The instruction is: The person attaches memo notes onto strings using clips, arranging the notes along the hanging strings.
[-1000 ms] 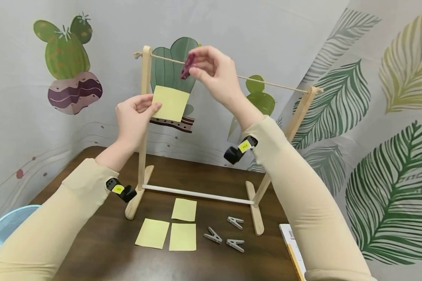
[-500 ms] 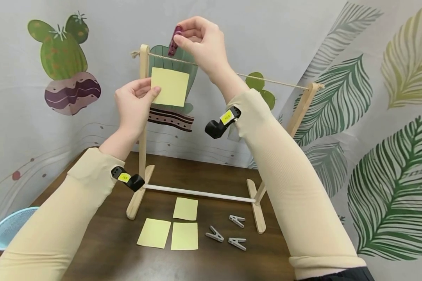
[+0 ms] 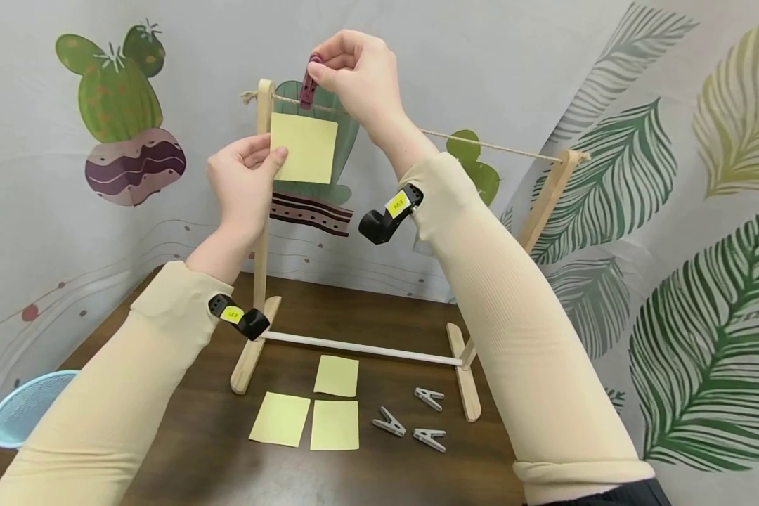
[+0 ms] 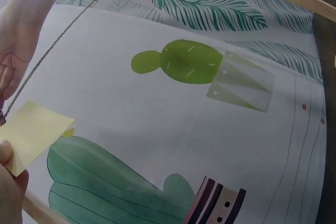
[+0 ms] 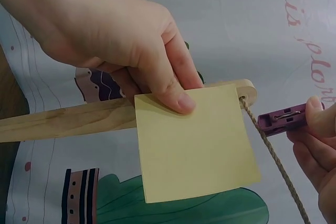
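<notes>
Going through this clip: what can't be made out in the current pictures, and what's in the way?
Head view: a stretch of the rope, hidden behind the right grip.
Head view: the right side of the blue mesh basket, hidden by the left sleeve.
Head view: writing on the yellow labels, too small to read.
Left wrist view: nearly all of the purple clothespin, cut off by the left edge.

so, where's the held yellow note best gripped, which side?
Likely its left edge in head view, from the left, thumb in front, as the left hand does: the yellow note is flat, and this frees its top edge below the rope and purple clip.
</notes>
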Demonstrator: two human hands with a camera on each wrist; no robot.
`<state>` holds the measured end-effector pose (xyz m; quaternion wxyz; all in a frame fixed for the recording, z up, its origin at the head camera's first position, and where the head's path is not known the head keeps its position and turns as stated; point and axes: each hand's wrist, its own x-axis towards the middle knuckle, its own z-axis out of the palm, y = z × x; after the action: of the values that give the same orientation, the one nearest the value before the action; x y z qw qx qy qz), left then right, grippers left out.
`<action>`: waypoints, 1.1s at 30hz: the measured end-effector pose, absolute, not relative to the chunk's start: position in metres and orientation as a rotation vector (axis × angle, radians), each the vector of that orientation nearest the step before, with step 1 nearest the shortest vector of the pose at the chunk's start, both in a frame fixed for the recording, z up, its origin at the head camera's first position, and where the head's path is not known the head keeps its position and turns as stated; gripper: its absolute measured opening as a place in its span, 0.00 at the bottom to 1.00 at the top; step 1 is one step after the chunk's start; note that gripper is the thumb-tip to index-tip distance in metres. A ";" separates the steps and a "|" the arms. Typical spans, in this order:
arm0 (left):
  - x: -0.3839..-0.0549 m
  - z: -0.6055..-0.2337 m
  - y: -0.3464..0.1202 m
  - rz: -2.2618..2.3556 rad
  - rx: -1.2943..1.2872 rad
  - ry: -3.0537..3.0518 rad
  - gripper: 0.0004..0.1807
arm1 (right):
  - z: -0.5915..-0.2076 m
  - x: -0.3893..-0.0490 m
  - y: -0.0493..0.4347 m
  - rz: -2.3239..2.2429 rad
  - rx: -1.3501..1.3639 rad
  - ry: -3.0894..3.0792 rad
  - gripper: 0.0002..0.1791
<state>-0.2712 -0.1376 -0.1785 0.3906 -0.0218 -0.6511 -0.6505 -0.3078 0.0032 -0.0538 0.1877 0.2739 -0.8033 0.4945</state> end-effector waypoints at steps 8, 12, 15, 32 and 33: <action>-0.272 -0.176 -0.136 -1.684 -0.009 -1.643 0.17 | -0.053 -0.310 0.001 1.425 0.697 -2.287 0.04; -0.273 -0.174 -0.136 -1.685 0.002 -1.645 0.18 | -0.052 -0.310 0.000 1.446 0.680 -2.314 0.06; -0.274 -0.173 -0.136 -1.665 0.008 -1.656 0.18 | -0.052 -0.311 0.000 1.430 0.682 -2.343 0.08; -0.275 -0.172 -0.133 -1.667 0.003 -1.677 0.18 | -0.055 -0.313 -0.002 1.332 0.681 -2.443 0.09; -0.275 -0.172 -0.133 -1.670 0.001 -1.676 0.18 | -0.056 -0.313 -0.002 1.330 0.679 -2.447 0.08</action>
<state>-0.2751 -0.1334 -0.1718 0.3781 0.0003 -0.6558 -0.6534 -0.3128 -0.0020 -0.0555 0.1369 0.2345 -0.8456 0.4597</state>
